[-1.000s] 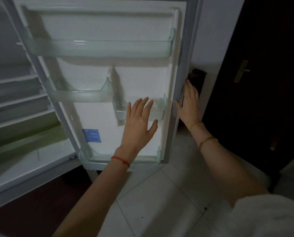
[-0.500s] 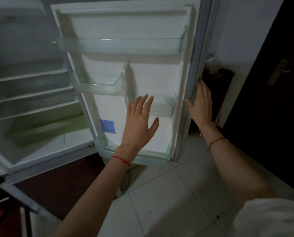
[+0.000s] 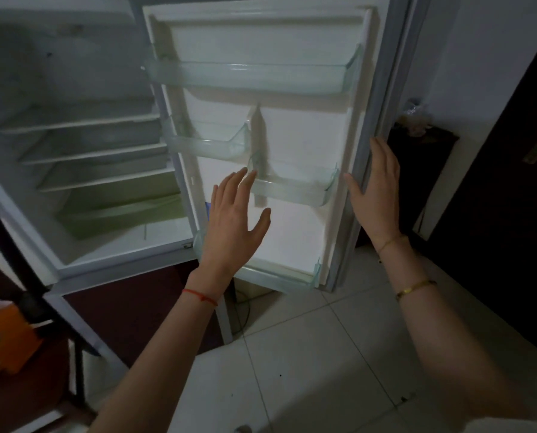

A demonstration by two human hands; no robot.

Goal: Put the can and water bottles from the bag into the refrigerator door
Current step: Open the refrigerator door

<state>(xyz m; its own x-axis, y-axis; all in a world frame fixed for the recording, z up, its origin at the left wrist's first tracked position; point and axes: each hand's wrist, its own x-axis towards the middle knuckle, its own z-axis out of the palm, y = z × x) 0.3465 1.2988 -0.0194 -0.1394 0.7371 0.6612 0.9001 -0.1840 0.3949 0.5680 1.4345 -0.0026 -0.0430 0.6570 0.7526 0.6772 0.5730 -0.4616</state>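
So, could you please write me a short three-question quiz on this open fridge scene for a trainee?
1. True or false: the top door bin already holds a can.
2. Which hand rests on the outer edge of the refrigerator door? A) left hand B) right hand
3. Fill in: the left hand is open and holds ____.

Key: 1. False, every door bin in view is empty. 2. B. 3. Nothing.
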